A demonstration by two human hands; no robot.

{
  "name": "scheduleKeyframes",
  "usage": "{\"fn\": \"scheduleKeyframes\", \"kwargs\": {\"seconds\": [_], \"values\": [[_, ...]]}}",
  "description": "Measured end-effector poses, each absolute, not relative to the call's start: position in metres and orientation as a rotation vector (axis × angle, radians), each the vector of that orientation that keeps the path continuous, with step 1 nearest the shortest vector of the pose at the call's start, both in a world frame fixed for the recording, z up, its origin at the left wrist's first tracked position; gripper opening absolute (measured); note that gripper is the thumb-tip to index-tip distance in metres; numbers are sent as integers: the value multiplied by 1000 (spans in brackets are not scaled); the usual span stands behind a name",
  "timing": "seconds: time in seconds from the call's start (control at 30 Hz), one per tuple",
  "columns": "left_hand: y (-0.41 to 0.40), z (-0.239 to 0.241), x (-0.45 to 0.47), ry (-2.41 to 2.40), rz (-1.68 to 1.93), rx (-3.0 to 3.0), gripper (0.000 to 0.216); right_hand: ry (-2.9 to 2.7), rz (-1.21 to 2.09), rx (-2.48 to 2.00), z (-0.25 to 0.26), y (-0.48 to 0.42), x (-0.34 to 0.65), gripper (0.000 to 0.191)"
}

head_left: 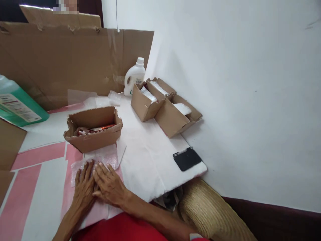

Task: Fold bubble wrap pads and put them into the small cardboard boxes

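Observation:
A clear bubble-wrap sheet (111, 159) lies on the table in front of me. Both of my hands press down on its near edge, side by side. My left hand (84, 184) rests flat with its fingers stretched forward. Against it lies my right hand (109, 184), palm down, its fingers also stretched out and its thumb near the left hand. Just beyond the wrap stands an open cardboard box (100, 142), with red and brown packets (100, 129) inside.
Small cardboard boxes (168, 118) with white packets stand at the right by the wall. Behind them is a white jug (136, 75). A green liquid bottle (22, 103) leans at left. A black clipboard-like item (187, 159) lies at the table's right corner. A cardboard panel (82, 60) rises behind.

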State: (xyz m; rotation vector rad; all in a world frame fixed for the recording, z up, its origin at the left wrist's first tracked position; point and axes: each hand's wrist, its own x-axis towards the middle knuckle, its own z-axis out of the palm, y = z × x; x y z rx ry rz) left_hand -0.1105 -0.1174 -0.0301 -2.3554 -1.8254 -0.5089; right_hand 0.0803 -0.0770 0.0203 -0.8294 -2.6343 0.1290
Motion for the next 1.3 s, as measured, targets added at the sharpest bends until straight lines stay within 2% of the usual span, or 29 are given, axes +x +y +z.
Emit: {"fn": "scheduleKeyframes", "kwargs": {"seconds": [0.13,0.33,0.53,0.8,0.97,1.03,1.13,1.23,1.3], "values": [[-118,-24,-112,-1944,-478,-2304,71,-2656,337,-1076,-6,-58,111,79],[-123,-5,-131,-2067,-497,-2219,66,-2544,205,-1456,-16,-40,180,82],[-127,2,-155,-1838,-665,-2290,34,-2431,66,-1450,-13,-25,184,64],[-100,15,-165,-1514,-546,-2344,21,-2573,63,-892,1,-33,105,24],[-108,46,-141,-1675,-847,-2517,10,-2609,127,-799,2,-54,70,12],[-115,60,-124,-1906,-1026,-2614,13,-2569,274,-805,2,-66,77,15],[-118,78,-106,-2296,-1116,-2748,24,-2250,708,-892,9,-84,103,20],[-106,82,-102,-2424,-1178,-2924,57,-1715,1197,-1046,22,-93,131,25],[-94,75,-100,-2454,-1260,-3060,77,-1394,1409,-1149,29,-92,143,24]]}}
